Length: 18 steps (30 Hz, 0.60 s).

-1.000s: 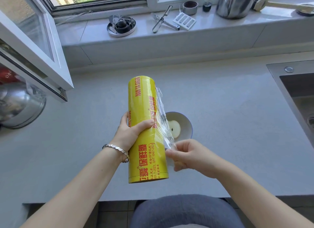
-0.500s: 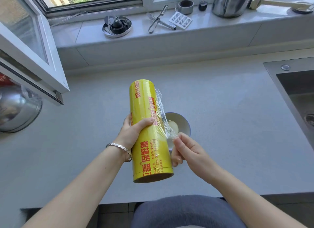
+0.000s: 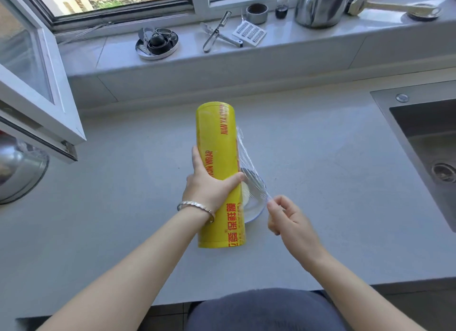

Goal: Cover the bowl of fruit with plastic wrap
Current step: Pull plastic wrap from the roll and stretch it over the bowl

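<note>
A silver link bracelet (image 3: 195, 205) circles the left wrist. The forearms (image 3: 138, 264) are bare. A slate-blue fabric garment (image 3: 266, 311) covers the lap.

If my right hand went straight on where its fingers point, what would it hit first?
The right hand points up-left, pinching the film. Beyond that film, probably the yellow roll the left hand holds; if the hand is low, the bowl first. Depth is unclear.

A steel pot (image 3: 320, 7), a peeler (image 3: 217, 32), a grater (image 3: 250, 32) and 1 round dish (image 3: 156, 43) sit on the windowsill (image 3: 320, 38). A sink (image 3: 419, 123) is set into the grey countertop (image 3: 320, 158).
</note>
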Tool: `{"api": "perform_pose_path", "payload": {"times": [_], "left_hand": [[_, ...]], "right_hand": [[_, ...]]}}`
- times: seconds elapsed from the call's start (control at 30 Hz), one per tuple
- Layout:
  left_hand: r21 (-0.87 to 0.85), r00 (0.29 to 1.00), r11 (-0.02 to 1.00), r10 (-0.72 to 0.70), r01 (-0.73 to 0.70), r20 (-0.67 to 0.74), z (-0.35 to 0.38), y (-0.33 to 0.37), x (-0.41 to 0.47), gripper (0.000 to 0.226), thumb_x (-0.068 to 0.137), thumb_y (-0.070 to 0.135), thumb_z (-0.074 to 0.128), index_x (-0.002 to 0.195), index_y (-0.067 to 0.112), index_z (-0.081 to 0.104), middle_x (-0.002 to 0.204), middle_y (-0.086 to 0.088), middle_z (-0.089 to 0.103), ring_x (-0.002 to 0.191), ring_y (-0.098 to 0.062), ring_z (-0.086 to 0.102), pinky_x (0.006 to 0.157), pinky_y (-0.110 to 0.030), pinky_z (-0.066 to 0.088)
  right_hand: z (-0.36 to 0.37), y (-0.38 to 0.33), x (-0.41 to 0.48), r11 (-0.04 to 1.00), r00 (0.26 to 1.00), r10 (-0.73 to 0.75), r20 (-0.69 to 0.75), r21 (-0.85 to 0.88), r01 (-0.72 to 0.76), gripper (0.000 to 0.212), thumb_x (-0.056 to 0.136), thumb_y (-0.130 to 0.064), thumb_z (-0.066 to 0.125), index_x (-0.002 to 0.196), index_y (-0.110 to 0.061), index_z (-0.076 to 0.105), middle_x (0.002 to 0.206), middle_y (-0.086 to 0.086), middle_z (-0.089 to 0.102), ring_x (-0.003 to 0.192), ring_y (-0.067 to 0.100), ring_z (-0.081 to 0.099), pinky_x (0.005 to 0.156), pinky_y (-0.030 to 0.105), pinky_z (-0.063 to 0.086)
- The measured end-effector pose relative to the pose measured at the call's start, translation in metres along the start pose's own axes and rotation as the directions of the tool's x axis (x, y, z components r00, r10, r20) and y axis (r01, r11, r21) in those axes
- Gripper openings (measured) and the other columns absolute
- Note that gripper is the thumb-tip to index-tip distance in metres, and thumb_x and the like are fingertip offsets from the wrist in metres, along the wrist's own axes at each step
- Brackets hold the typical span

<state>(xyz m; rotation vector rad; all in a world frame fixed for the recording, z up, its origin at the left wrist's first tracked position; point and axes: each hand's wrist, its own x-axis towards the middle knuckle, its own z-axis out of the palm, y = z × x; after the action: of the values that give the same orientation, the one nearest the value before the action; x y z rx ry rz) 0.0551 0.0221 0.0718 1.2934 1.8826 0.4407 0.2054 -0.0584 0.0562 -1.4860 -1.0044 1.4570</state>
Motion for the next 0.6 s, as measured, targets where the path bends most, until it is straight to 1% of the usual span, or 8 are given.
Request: {"api": "perform_pose_path", "payload": {"times": [0.1,0.17,0.23,0.3,0.33,0.43,0.5,0.6], "left_hand": [[0.284,1.0,0.959,0.009,-0.011,0.009,0.019,0.013,0.007,0.116,0.063,0.065,0.066,0.141,0.039,-0.015,0.13,-0.019,0.046,0.113,-0.038,0.052,0.096,-0.046,0.044],[0.412,0.999,0.91,0.038,-0.039,0.01,0.031,0.022,0.011,0.114,0.066,0.065,0.063,0.142,0.036,-0.017,0.127,-0.023,0.045,0.112,-0.039,0.052,0.094,-0.044,0.043],[0.5,0.997,0.863,0.071,-0.068,0.015,0.041,0.03,0.016,0.113,0.069,0.064,0.061,0.143,0.033,-0.018,0.124,-0.024,0.044,0.109,-0.04,0.052,0.091,-0.043,0.043],[0.552,0.995,0.829,0.093,-0.09,0.023,0.051,0.034,0.02,0.112,0.07,0.062,0.06,0.143,0.031,-0.019,0.121,-0.024,0.044,0.106,-0.039,0.052,0.089,-0.042,0.044],[0.571,0.994,0.815,0.104,-0.1,0.026,0.056,0.035,0.021,0.111,0.071,0.061,0.06,0.143,0.03,-0.019,0.12,-0.024,0.044,0.105,-0.039,0.051,0.088,-0.042,0.044],[0.612,0.993,0.783,0.112,-0.111,0.036,0.066,0.034,0.022,0.11,0.072,0.061,0.06,0.144,0.029,-0.018,0.12,-0.024,0.043,0.104,-0.038,0.05,0.087,-0.042,0.043],[0.62,0.994,0.778,0.1,-0.099,0.034,0.068,0.034,0.025,0.109,0.073,0.061,0.059,0.144,0.03,-0.017,0.12,-0.024,0.043,0.105,-0.038,0.05,0.088,-0.042,0.043],[0.604,0.997,0.793,0.074,-0.076,0.027,0.069,0.033,0.027,0.109,0.071,0.063,0.059,0.143,0.033,-0.016,0.12,-0.023,0.041,0.108,-0.038,0.048,0.088,-0.044,0.044]], "right_hand": [[-0.006,0.019,0.003,0.985,0.992,-0.029,-0.124,-0.17,0.007,0.029,0.096,-0.02,0.04,0.067,-0.015,0.037,0.053,-0.006,0.034,0.042,0.003,0.031,0.045,0.013,0.029],[-0.01,0.036,0.006,0.97,0.981,-0.024,-0.193,-0.241,-0.024,0.029,0.096,-0.022,0.039,0.067,-0.016,0.036,0.057,-0.002,0.035,0.046,0.005,0.032,0.047,0.018,0.027],[-0.014,0.05,0.01,0.964,0.967,-0.023,-0.252,-0.261,-0.046,0.031,0.096,-0.022,0.039,0.066,-0.017,0.035,0.058,-0.001,0.036,0.051,0.008,0.031,0.051,0.021,0.027],[-0.016,0.061,0.014,0.966,0.959,-0.005,-0.283,-0.25,-0.069,0.031,0.096,-0.021,0.038,0.065,-0.017,0.034,0.059,0.0,0.036,0.056,0.014,0.034,0.052,0.023,0.027],[-0.016,0.067,0.017,0.966,0.957,0.019,-0.29,-0.243,-0.092,0.032,0.096,-0.021,0.038,0.065,-0.017,0.034,0.06,0.001,0.037,0.058,0.017,0.035,0.054,0.026,0.028],[-0.016,0.083,0.026,0.956,0.949,0.097,-0.301,-0.238,-0.173,0.033,0.096,-0.022,0.036,0.064,-0.018,0.031,0.061,0.004,0.037,0.057,0.018,0.034,0.054,0.031,0.027],[-0.013,0.091,0.033,0.951,0.942,0.143,-0.303,-0.223,-0.216,0.034,0.096,-0.021,0.035,0.063,-0.018,0.03,0.061,0.005,0.037,0.057,0.018,0.034,0.054,0.031,0.026],[0.0,0.099,0.044,0.933,0.933,0.235,-0.271,-0.205,-0.295,0.035,0.097,-0.021,0.032,0.062,-0.018,0.027,0.062,0.003,0.037,0.063,0.021,0.037,0.055,0.032,0.026]]}}
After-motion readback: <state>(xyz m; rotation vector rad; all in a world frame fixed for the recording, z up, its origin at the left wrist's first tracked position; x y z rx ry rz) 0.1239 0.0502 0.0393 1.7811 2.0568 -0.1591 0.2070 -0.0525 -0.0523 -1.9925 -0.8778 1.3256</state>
